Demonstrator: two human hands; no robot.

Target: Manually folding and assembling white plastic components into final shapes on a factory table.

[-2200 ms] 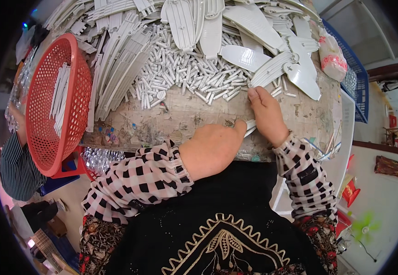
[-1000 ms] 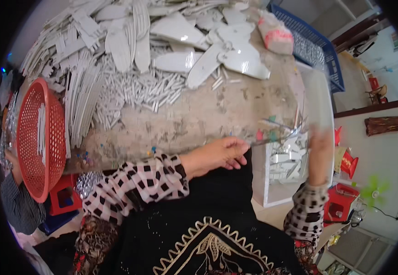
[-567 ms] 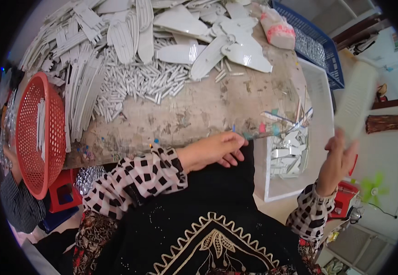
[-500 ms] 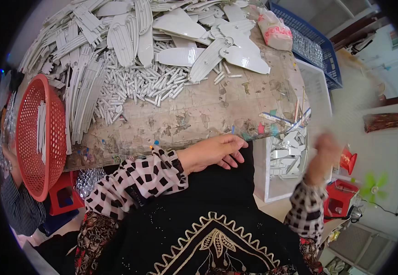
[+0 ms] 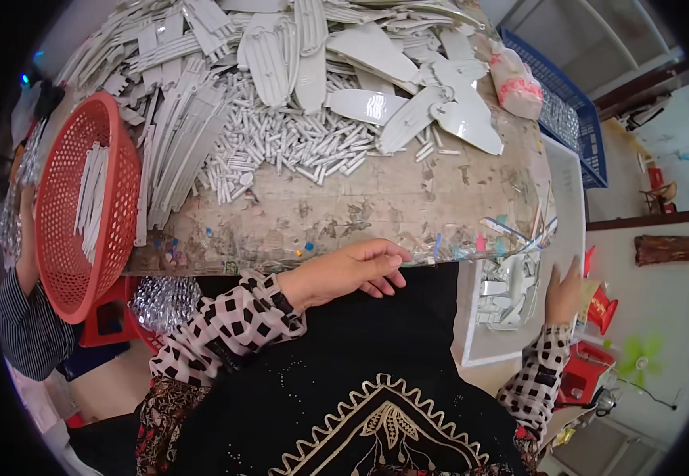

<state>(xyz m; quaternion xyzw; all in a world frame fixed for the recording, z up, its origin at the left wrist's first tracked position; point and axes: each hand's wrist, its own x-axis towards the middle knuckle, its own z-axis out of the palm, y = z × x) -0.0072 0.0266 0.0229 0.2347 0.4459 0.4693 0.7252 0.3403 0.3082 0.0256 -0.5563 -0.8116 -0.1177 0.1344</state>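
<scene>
My left hand (image 5: 348, 272) hovers over the near table edge in front of my black apron, its fingers loosely bent and apart with nothing in them. Over at the right, my right hand (image 5: 564, 297) lies at the right rim of a white plastic bin (image 5: 471, 347), thumb and fingers spread. Several white plastic pieces (image 5: 505, 289) lie inside that bin. Beyond my left hand, a heap of small white rods (image 5: 281, 143) spreads over the worn table (image 5: 297, 206). Behind the rods are piled flat white blade-shaped plastic parts (image 5: 368, 51).
A red perforated basket (image 5: 126, 222) holding long white strips leans at the table's left. Another person's arm (image 5: 27, 262) is beside it. Back right stand a white bag with red print (image 5: 516, 83) and a blue crate (image 5: 594, 147). A green fan (image 5: 640, 361) is at far right.
My right hand, blurred by motion before, has come down to the white bin's right rim. My left hand stays by the table edge. The whole view has shifted, with the table now lower and further right.
</scene>
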